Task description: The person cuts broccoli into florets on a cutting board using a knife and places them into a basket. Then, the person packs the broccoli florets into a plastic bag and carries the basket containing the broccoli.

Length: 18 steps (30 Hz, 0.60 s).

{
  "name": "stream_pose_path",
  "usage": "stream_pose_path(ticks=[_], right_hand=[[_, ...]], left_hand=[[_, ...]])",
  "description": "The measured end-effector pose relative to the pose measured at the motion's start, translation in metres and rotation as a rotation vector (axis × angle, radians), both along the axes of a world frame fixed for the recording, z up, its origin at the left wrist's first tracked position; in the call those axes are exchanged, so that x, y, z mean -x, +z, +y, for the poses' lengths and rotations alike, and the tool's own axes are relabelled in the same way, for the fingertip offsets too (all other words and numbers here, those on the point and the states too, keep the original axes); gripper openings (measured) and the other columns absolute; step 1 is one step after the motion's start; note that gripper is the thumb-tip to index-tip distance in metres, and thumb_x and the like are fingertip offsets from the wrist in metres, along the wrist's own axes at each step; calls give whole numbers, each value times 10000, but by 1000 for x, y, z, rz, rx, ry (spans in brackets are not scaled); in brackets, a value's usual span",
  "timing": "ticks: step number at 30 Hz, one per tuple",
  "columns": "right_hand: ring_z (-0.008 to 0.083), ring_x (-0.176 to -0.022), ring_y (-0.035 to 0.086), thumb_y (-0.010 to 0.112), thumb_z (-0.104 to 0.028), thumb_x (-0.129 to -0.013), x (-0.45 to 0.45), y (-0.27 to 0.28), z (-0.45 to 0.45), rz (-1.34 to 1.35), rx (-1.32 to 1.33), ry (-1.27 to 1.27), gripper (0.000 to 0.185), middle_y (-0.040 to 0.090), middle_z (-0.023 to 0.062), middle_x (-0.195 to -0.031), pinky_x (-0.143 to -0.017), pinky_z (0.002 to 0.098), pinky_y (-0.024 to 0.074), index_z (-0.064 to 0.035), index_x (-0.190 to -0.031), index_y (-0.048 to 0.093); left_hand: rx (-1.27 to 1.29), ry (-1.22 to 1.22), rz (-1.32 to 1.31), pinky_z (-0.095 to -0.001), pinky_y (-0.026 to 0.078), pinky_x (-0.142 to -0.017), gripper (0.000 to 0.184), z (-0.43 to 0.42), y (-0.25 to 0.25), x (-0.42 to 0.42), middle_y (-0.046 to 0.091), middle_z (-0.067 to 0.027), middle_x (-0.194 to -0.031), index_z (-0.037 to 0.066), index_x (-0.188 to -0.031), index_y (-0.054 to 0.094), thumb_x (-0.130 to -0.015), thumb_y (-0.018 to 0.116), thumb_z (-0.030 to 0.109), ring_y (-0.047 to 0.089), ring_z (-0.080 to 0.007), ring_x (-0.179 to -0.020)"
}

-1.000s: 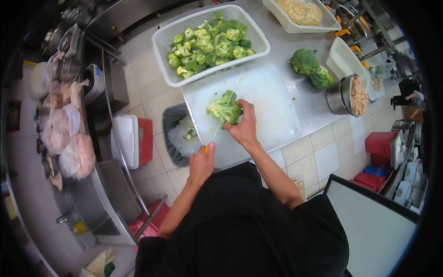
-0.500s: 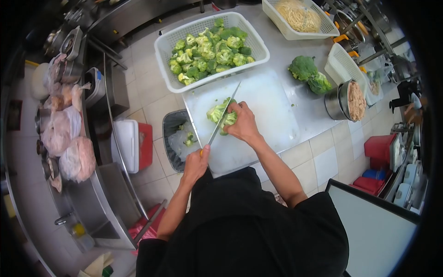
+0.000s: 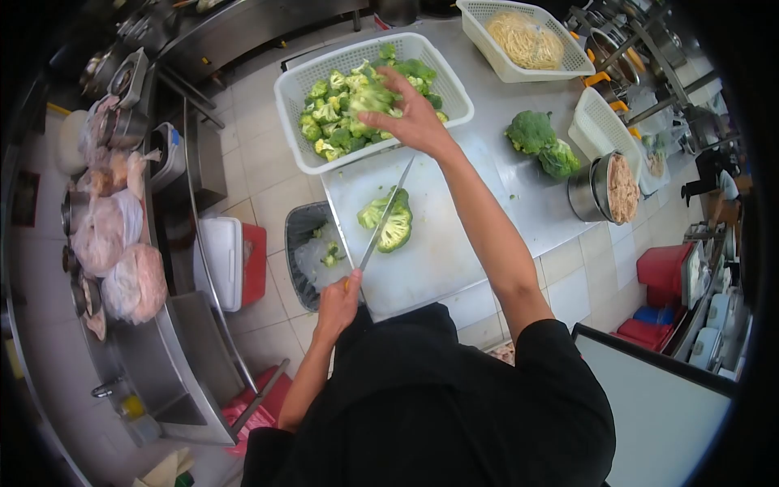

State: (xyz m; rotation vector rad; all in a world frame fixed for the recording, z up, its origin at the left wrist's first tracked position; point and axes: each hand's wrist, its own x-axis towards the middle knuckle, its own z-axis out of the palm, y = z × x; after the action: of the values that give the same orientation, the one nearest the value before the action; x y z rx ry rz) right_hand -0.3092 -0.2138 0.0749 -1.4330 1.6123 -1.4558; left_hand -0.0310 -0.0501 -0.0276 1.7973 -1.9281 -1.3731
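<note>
Gripping a yellow-handled knife in the head view, the left hand has its fingers closed round the handle. From them the blade's long axis runs forward and rightward, crossing over the broccoli piece on the cutting board. That piece lies ahead of these nearer fingers, pale cut face up, its long axis unclear. Farther off, the right hand curves its fingers about a blurred floret over the perforated basket; whether they grip it, I cannot tell.

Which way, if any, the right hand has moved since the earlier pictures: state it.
Yes: the right hand has moved forward, from over the cutting board to over the white basket.
</note>
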Motion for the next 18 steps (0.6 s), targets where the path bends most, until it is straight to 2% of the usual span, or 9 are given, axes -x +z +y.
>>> stream_pose_path(ticks=[1,4,6,7,8,9,11,14,18], right_hand=[[299,-1134,603,736,-165,-706,-3,1,-3,-113,45,-13,445,623,170,-1245,-897,355,511,-77,-1132,641],[276,-1126,613,701,-113,-704,41,-49,21,167,-22,-31,550,608,121,-1315,-876,356,520,-90,-1246,607],[256,-1062,620,722,-112,-665,50,-81,59,5,-573,104,615,617,90,-1289,-872,366,524,-98,-1267,597],[233,-1008,604,764,-112,-619,44,-109,77,49,-562,228,692,616,85,-1255,-862,364,525,-112,-1286,580],[224,-992,579,789,-110,-592,26,-109,94,12,-560,300,784,604,85,-1237,-860,357,526,-128,-1336,541],[237,-1022,574,800,-111,-596,11,-110,104,-124,-532,395,822,579,96,-1266,-880,354,515,-134,-1364,507],[244,-1029,568,794,-86,-599,-5,-133,112,-125,-436,454,761,556,111,-1285,-899,350,497,-112,-1312,530],[224,-995,575,786,-42,-627,-12,-134,121,4,-313,259,638,531,75,-1268,-848,337,523,-120,-1221,565],[283,-986,590,779,-47,-632,-28,-112,135,151,-208,20,544,538,114,-1140,-808,372,526,-89,-1132,567]], left_hand=[[6,3,-1,-506,459,-707,671,3,1,0,598,-307,-721,-66,-771,622,-1000,418,530,599,-496,-748],[24,24,19,-506,462,-710,654,11,-1,-4,606,-309,-738,-63,-786,628,-1001,423,519,604,-501,-769],[19,40,32,-501,466,-711,640,15,0,-7,612,-305,-742,-61,-795,631,-1003,428,509,607,-501,-778],[9,39,34,-497,469,-712,633,15,4,-7,615,-301,-742,-60,-797,632,-1004,430,503,609,-499,-781],[-6,31,33,-493,471,-713,626,17,8,-9,618,-297,-741,-59,-799,633,-1005,433,497,610,-498,-784],[-21,19,28,-490,472,-713,621,16,9,-11,621,-293,-743,-57,-805,633,-1005,432,495,612,-494,-782],[-52,-18,11,-484,475,-712,611,16,13,-16,626,-284,-746,-54,-816,633,-1007,430,489,616,-487,-780],[-28,91,133,-478,476,-694,558,25,29,-15,631,-277,-754,-47,-854,631,-1012,447,455,619,-476,-755],[55,107,200,-480,477,-664,502,31,41,1,622,-280,-739,-40,-854,605,-1019,468,414,618,-475,-722]])
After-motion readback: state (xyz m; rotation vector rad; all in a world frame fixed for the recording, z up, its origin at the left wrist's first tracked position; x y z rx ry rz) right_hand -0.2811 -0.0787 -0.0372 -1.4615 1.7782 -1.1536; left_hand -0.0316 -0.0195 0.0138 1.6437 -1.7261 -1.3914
